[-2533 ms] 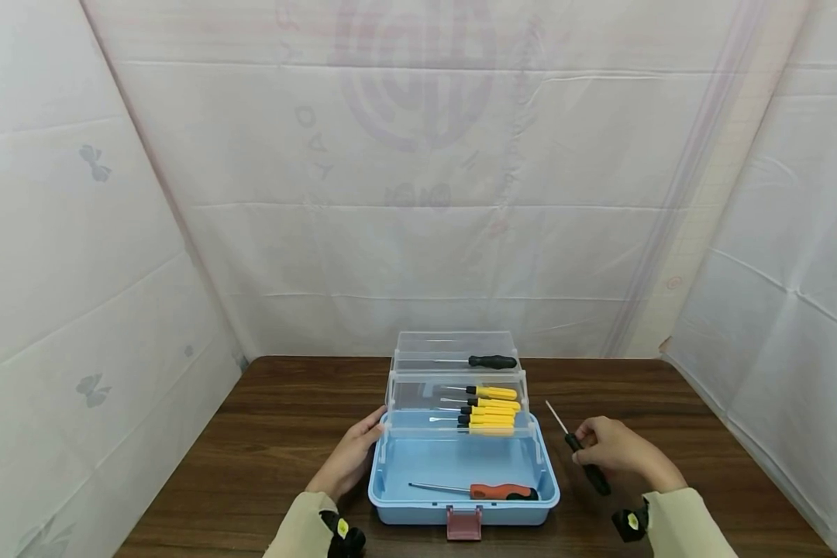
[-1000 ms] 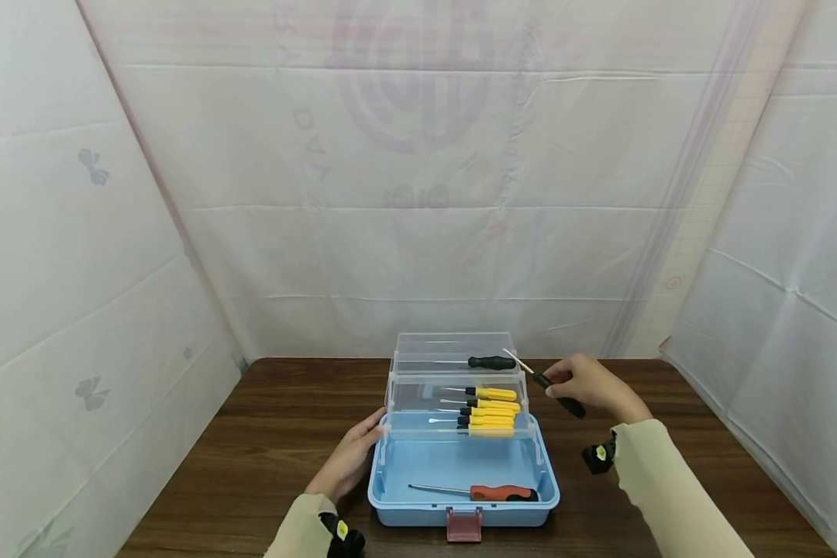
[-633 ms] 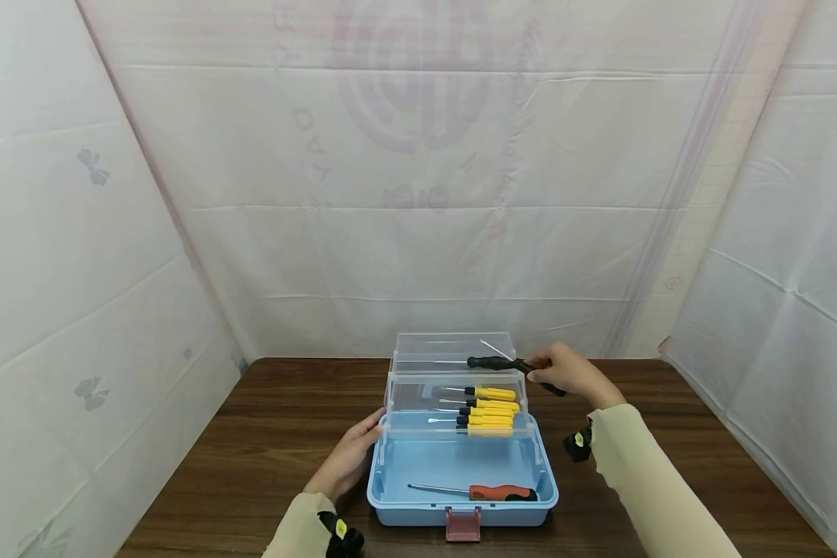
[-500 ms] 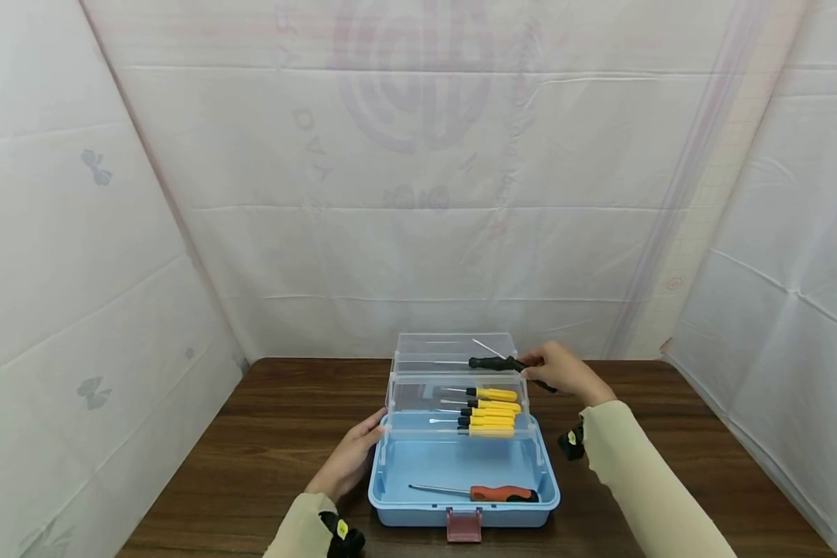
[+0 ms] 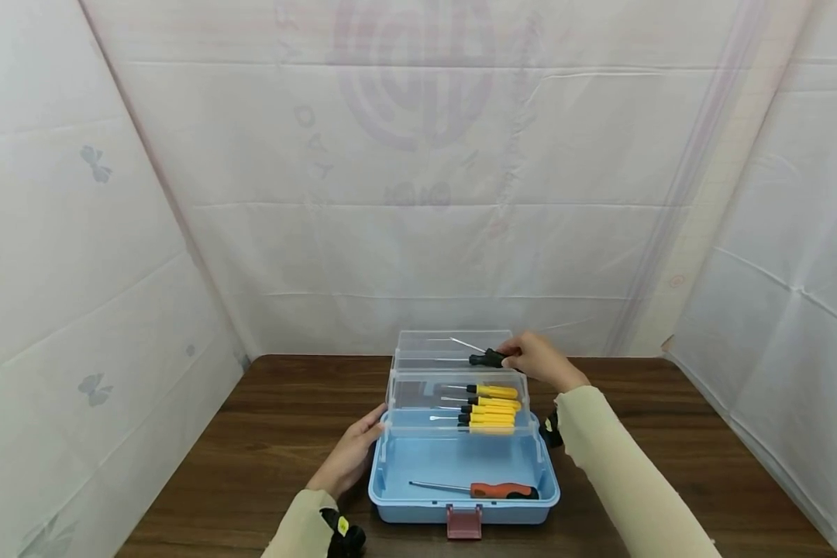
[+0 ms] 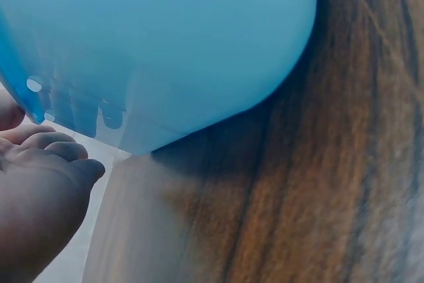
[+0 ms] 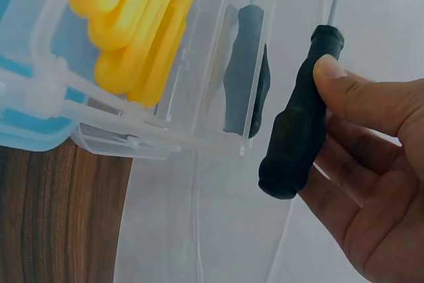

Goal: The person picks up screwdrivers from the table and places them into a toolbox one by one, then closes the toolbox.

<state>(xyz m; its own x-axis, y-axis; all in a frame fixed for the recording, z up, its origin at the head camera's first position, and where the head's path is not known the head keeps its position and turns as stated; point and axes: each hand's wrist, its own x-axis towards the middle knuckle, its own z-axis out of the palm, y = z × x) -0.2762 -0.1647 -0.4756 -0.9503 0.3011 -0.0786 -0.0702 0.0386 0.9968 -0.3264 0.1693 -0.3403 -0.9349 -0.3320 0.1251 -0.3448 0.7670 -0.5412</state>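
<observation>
My right hand [image 5: 539,359] pinches a black-handled screwdriver [image 7: 298,117] between thumb and fingers, over the clear upper tray [image 5: 453,341] of the open blue toolbox [image 5: 397,513]. The shaft points left and up. Another black-handled screwdriver [image 7: 244,71] lies in that tray, just beside the held one. My left hand [image 5: 352,457] holds the left rim of the toolbox; in the left wrist view, curled fingers [image 6: 56,144] show by its side. Several yellow-handled screwdrivers [image 5: 495,404] lie in the lower clear tray [image 5: 408,395]. An orange-and-black screwdriver [image 5: 498,490] lies in the blue base.
A pink latch [image 5: 463,524] hangs at the toolbox's front. The toolbox stands on a dark wooden table [image 5: 286,418]. White sheets [image 5: 307,256] enclose the table at the back and both sides.
My right hand has carried the screwdriver from the right of the toolbox, up and left, over the upper tray. The left hand and toolbox have stayed in place.
</observation>
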